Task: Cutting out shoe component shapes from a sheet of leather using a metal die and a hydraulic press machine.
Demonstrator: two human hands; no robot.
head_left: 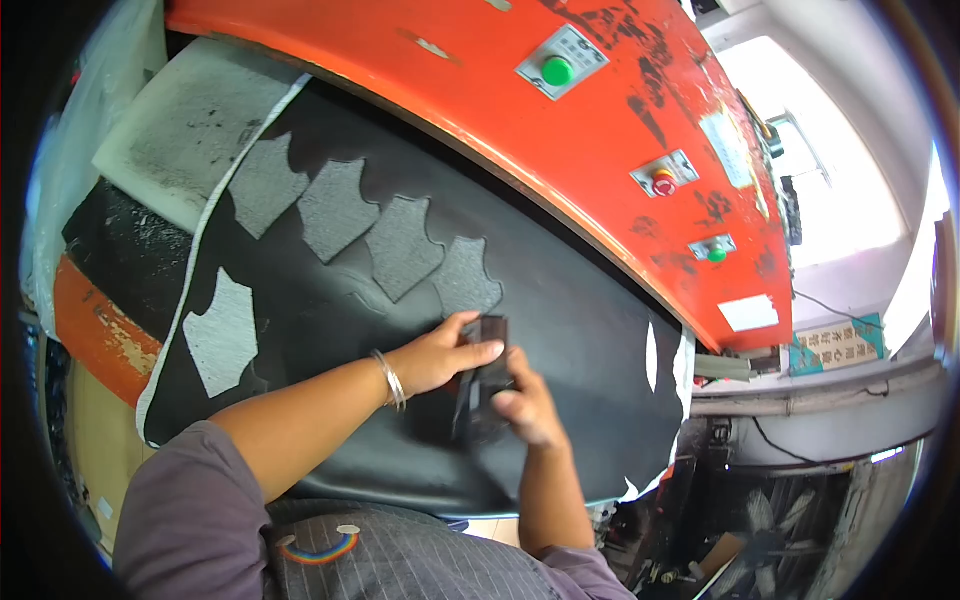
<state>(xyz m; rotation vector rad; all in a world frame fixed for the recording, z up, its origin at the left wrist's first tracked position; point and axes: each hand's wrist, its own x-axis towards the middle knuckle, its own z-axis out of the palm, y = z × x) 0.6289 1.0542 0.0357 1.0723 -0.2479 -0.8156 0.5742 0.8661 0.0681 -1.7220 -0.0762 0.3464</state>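
Note:
A dark, narrow block-shaped thing (491, 368) is gripped between my two hands above the black sheet. Motion blurs its lower part, and its exact kind cannot be made out. My left hand (447, 356) holds its left side, the thumb lying across it. From the right, my right hand (530, 402) closes on it with bent fingers. Beneath lies the large black leather-like sheet (590, 370). A row of grey pointed shapes (405, 248), apparently cut-outs, runs across its left half up to just beyond my left hand. A paler similar shape (224, 332) lies farther left.
An orange machine beam (480, 85) spans the far side, carrying two green buttons (557, 70) and a red one (663, 182). At the upper left a grey slab (190, 125) shows past the sheet's white edge. A fan (765, 530) stands at the lower right.

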